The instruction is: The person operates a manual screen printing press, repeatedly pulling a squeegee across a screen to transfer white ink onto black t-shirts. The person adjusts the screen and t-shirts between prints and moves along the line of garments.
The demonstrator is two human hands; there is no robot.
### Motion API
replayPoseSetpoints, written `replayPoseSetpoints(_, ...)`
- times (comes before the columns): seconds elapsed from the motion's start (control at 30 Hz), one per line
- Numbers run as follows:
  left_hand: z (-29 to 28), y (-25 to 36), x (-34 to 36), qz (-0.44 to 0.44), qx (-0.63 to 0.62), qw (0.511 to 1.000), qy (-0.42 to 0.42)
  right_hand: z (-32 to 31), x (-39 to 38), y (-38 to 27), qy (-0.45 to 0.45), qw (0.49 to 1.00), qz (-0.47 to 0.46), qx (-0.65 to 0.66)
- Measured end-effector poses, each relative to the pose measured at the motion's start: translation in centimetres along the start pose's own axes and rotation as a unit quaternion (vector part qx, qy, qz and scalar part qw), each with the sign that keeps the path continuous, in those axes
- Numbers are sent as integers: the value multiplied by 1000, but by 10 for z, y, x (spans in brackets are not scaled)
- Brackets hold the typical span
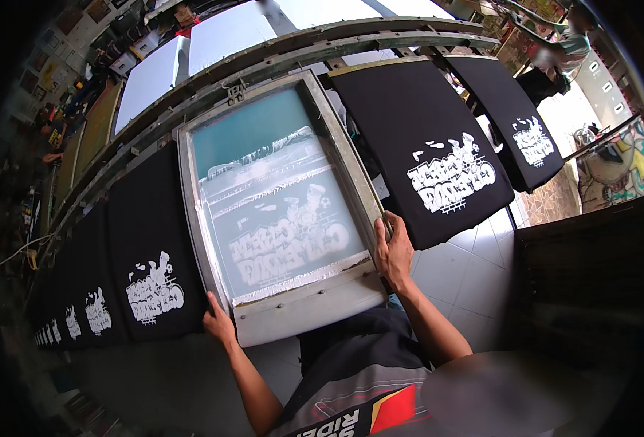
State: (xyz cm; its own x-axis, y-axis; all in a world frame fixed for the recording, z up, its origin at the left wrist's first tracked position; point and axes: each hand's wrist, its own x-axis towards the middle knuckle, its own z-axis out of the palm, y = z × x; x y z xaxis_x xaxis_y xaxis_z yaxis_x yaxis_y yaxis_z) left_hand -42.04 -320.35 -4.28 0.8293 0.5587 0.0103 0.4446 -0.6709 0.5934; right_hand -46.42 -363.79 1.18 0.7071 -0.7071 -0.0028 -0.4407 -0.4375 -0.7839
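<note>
Your screen frame (285, 211) points away lengthwise, kinda leaning left; left fingers (213, 306) and right fingers (396, 231) gripping its near sides.

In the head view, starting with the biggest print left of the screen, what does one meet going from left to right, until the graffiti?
Big left print → left hand's grip → screen's print → right hand's grip → near right print → far right print → graffiti.
</note>
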Motion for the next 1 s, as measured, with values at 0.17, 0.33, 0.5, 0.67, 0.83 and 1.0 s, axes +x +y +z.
replayPoseSetpoints(0.17,4,-7,6,10,10,1000,-15,-4,-1,6,21,997,-69,41)
replayPoseSetpoints(0.33,6,-6,-4,62,-35,997,30,-11,-3,9,17,995,-78,66)
replayPoseSetpoints(0.5,-2,-16,12,11,15,998,-61,-12,-4,7,28,993,-75,85)
replayPoseSetpoints(0.67,-4,-14,14,4,13,1000,-28,-6,-4,14,35,991,-96,83)
replayPoseSetpoints(0.83,-7,10,3,-48,29,997,-50,-12,-4,13,31,993,-93,66)
replayPoseSetpoints(1.0,3,-12,15,-25,41,998,-32,-15,-1,6,29,994,-93,53)
